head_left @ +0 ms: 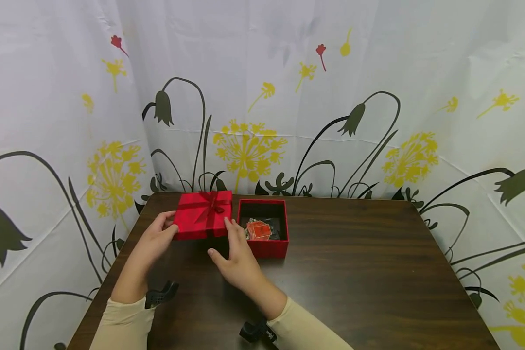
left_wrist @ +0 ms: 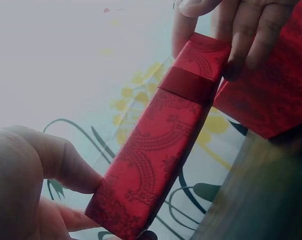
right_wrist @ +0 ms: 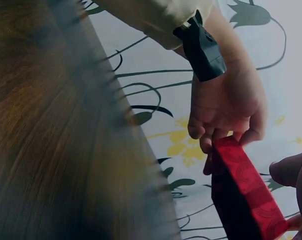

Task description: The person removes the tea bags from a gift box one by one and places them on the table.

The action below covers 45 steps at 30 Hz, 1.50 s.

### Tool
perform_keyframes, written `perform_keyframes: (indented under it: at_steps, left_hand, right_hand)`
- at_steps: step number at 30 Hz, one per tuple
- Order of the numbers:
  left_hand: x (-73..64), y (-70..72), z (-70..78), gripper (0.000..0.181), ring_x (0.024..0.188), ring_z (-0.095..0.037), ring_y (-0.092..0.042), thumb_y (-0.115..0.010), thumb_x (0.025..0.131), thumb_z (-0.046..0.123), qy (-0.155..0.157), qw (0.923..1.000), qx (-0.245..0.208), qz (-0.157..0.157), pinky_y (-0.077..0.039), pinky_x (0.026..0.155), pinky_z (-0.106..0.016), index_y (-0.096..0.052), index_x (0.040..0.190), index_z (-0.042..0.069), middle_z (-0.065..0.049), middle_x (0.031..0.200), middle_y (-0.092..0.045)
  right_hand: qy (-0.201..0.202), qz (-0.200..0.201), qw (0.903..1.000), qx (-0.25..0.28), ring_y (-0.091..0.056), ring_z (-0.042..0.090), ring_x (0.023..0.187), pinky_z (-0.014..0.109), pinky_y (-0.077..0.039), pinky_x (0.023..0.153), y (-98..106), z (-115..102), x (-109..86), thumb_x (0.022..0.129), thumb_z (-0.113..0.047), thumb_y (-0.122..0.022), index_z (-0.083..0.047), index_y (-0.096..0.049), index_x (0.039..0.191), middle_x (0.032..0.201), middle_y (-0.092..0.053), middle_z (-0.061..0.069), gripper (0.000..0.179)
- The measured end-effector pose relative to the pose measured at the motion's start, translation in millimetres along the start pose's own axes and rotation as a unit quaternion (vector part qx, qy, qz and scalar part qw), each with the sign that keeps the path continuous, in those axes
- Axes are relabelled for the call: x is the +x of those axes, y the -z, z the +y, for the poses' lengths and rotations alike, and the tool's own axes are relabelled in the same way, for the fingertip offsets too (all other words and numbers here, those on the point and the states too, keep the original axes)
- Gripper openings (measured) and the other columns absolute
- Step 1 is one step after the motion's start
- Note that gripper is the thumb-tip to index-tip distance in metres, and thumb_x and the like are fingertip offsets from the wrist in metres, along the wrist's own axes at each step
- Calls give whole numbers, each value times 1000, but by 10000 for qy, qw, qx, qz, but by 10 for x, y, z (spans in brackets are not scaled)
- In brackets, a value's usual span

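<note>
Left hand (head_left: 152,245) pinching, right hand (head_left: 239,260) only touching, an unevenly held red lid (head_left: 194,216) could tip near the table's (head_left: 358,262) far-left corner.

Left hand (head_left: 156,239) pinching; right hand (head_left: 239,262), thumb (head_left: 217,257) spread.

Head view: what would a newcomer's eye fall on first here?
Probably the bright red lid with its dark red bow, between the hands left of centre. Just right of it, the open red box shows an orange-red piece against its dark interior. Behind, big yellow flowers stand out on the white cloth.
</note>
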<state>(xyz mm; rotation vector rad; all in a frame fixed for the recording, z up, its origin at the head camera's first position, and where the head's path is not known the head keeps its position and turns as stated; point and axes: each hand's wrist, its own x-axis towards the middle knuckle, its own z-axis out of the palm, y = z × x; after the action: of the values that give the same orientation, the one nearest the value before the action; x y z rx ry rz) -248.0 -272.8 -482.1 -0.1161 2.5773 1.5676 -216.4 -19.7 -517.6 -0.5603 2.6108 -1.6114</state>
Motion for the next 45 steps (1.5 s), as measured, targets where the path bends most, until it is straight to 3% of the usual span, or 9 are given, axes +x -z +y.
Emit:
perform_keyframes:
  at_steps: [9,15,20,28,33,40,45]
  left_hand:
    - [21,-64,11,64,142,-47,-51,-46,114,23,57,9999,38,-147,-44,118,-60,-27,171,1,-35,160,-48]
    - [44,-47,-34,63,141,-46,-54,-45,112,18,-5,10000,-25,-56,-46,116,-57,-28,170,-1,-36,159,-49]
    - [65,9,-97,63,140,-47,-52,-43,111,18,134,9998,105,-36,-43,116,-58,-28,168,-5,-37,157,-49]
    - [128,21,-203,62,132,-49,-56,-45,110,23,403,9957,800,-254,-48,107,-58,-35,164,-6,-39,150,-53]
    - [168,-1,-278,63,138,-53,-51,-51,113,29,450,9915,1147,-428,-47,112,-67,-32,166,0,-39,155,-48]
    - [222,-70,-361,78,157,-59,-31,-53,113,46,499,9845,1521,-720,-30,125,-75,-27,167,-2,-38,171,-28]
    - [260,-98,-425,84,152,-63,-35,-51,111,54,742,9746,1950,-813,-35,119,-78,-25,167,-3,-42,167,-30]
  right_hand:
    - [-368,169,9991,-154,-33,35,165,61,-37,129,15,-1,61,104,-39,-73,-27,-17,177,181,-22,7,92]
    - [-318,-91,9990,-286,-28,34,167,58,-36,130,-43,12,86,104,-42,-73,-29,-7,178,185,-11,5,99]
    - [-378,-256,9982,-398,-34,34,165,57,-39,128,-124,49,113,104,-43,-73,-28,-14,177,184,-16,7,95]
    - [-509,-386,9970,-441,-38,36,163,56,-39,129,-247,234,148,104,-41,-74,-19,-23,175,179,-27,16,90]
    - [-444,-437,9964,-568,-40,38,161,55,-41,127,-297,338,179,103,-39,-75,-17,-27,173,177,-31,19,87]
    - [-615,-652,9942,-588,-42,37,161,56,-42,126,-367,437,190,102,-46,-75,-20,-28,174,179,-28,16,90]
    - [-910,-722,9929,-236,-41,39,161,59,-39,128,-398,523,232,102,-45,-74,-19,-34,172,177,-32,16,85]
